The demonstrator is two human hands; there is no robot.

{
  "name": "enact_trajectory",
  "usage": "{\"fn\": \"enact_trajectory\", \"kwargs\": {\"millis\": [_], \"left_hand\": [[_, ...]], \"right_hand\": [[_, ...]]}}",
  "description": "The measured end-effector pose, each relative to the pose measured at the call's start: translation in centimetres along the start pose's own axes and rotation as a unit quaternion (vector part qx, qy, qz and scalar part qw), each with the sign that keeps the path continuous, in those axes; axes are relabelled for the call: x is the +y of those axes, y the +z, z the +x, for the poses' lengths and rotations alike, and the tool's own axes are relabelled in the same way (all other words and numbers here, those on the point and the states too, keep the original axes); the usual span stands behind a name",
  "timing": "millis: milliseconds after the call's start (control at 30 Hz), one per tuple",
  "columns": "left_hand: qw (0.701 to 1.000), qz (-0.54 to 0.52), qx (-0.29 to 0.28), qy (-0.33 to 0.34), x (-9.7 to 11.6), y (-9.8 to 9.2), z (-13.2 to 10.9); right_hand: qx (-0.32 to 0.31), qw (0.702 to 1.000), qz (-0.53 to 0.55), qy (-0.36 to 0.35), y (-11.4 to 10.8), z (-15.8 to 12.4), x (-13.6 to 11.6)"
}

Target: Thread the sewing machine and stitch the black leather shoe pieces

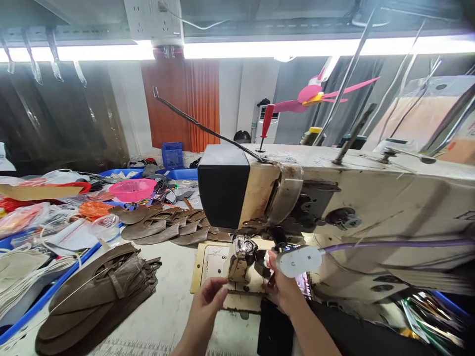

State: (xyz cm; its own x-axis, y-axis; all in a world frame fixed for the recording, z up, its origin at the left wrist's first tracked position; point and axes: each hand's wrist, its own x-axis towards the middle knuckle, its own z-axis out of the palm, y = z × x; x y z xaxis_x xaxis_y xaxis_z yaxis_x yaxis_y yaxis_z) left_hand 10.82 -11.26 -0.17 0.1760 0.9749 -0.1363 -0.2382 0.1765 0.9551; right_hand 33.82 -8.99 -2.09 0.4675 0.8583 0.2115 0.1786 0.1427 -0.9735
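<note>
The left hand (208,299) is pressing curled fingertips against the cream base of the upright metal sewing post (242,264). The right hand (284,289) is reaching around the post's other side, just below a round white lamp head (300,261). Whether either is gripping anything is unclear. Left of the left hand, a stack of brown leather sole-shaped pieces (96,296) is lying.

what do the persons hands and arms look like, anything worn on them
Both are bare. No gloves, rings, watch or bands show on the left hand or the right hand. No sleeves show either, right down to the frame edge. Dark cloth lies just beside the right one, but the picture does not show whether it is clothing.
</note>
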Motion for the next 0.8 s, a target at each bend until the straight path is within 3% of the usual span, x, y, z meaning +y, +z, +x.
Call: {"fn": "enact_trajectory", "kwargs": {"millis": [100, 200, 300, 367, 500, 567, 633, 667, 733, 800], "left_hand": [[0.998, 0.032, 0.013, 0.051, 2.2, 0.4, 1.1], [0.992, 0.04, 0.019, 0.114, 3.8, 1.2, 2.6], [0.989, 0.029, 0.004, 0.144, 4.2, 2.2, 4.2], [0.991, 0.012, -0.003, 0.135, 4.0, 2.8, 5.1], [0.994, -0.05, -0.027, 0.092, 3.9, 4.0, 5.2], [0.993, -0.067, -0.038, 0.088, 4.3, 4.5, 4.6], [0.993, -0.071, -0.035, 0.092, 4.6, 4.9, 3.8], [0.992, -0.071, -0.032, 0.095, 4.7, 5.0, 3.5], [0.992, -0.07, -0.034, 0.1, 4.7, 5.1, 3.2], [0.991, -0.066, -0.044, 0.112, 4.5, 4.9, 3.3]], "right_hand": [[0.049, 0.999, -0.004, 0.009, 1.2, -2.2, -0.2], [0.08, 0.995, -0.018, -0.048, 3.4, -4.7, -2.0], [-0.012, 0.985, -0.051, -0.163, 4.9, -6.8, -4.5], [-0.037, 0.953, -0.108, -0.28, 4.1, -7.7, -5.8], [0.056, 0.858, -0.251, -0.445, -2.0, -7.5, -7.7], [0.077, 0.807, -0.328, -0.486, -5.4, -6.4, -9.4], [0.089, 0.799, -0.349, -0.482, -7.2, -5.2, -11.8], [0.109, 0.787, -0.351, -0.495, -7.5, -4.6, -13.2], [0.224, 0.744, -0.354, -0.521, -6.7, -3.7, -15.8], [0.264, 0.697, -0.362, -0.56, -5.3, -2.9, -17.8]]}}
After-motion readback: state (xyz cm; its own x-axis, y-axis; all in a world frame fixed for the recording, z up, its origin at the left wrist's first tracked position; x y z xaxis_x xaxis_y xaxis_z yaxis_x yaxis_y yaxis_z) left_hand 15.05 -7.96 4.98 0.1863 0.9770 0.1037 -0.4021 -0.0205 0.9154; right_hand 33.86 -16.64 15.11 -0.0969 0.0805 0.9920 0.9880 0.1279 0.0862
